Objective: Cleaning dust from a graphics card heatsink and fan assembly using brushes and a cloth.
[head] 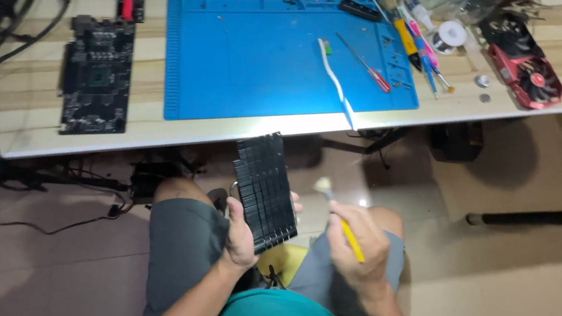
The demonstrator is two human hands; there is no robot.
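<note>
The left hand [243,232] is gripping a black finned heatsink [265,191] by its lower left edge, fingers wrapping round the back with the fingertips showing at its right side, and holding it tilted above the person's lap. Just to its right, the right hand [362,248] is pinching a small brush with a yellow handle [341,219], fingers pressed together round the shaft, its pale bristle tip pointing up and left, close beside the heatsink's right edge but not clearly touching it. Below both hands, the person's knees in grey shorts [183,250] are showing over the tiled floor.

Beyond the hands, the pale counter [229,137] is stretching across the top of the view. Straight ahead of the left hand, a blue work mat [262,56] is lying on it, with a white toothbrush [335,82] and a red-handled screwdriver [367,66] resting near the mat's right part. Far ahead and left of the left hand, a dark circuit board [97,77] is lying flat. Far ahead and right of the right hand, a red and black fan shroud [524,60] is sitting near the counter's corner.
</note>
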